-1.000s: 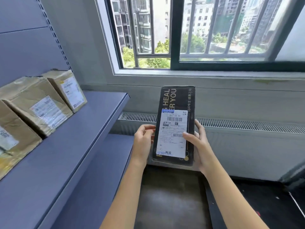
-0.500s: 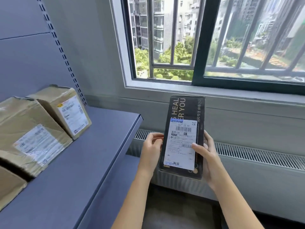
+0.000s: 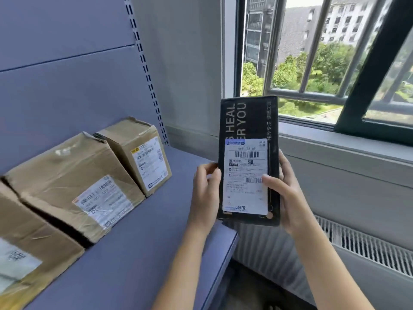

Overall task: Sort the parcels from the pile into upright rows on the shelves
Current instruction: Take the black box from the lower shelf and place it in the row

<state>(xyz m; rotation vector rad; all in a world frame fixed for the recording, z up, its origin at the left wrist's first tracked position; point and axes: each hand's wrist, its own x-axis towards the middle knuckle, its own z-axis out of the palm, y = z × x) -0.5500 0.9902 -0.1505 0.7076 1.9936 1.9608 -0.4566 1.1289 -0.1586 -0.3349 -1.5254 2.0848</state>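
Two hands hold one flat black parcel (image 3: 249, 121) upright, just to the 3 o'clock side of the view's centre; the parcel stands on its short end with its printed face toward the camera, and a white shipping label (image 3: 245, 175) covers the lower half of that face; the left hand (image 3: 206, 191) pinches the parcel's left long edge, fingers curled at the rim; the right hand (image 3: 288, 193) grips the right long edge, thumb laid across the label and the other fingers wrapped behind; the parcel's lower edge sits over the right-hand front corner of the blue-grey shelf (image 3: 145, 242), and whether it touches that corner cannot be told; three brown cardboard boxes stand in a row along the back of the shelf, running from 9 o'clock down toward 7 o'clock; the small box (image 3: 134, 153) is farthest, the middle box (image 3: 73, 184) is just beside it, and the near box (image 3: 29, 242) is cut by the frame edge; all three show labels to the front and lean back toward the shelf's rear panel (image 3: 67, 63); a barred window (image 3: 312, 63) fills 1 to 2 o'clock, with a radiator grille (image 3: 368, 245) at 4 o'clock.
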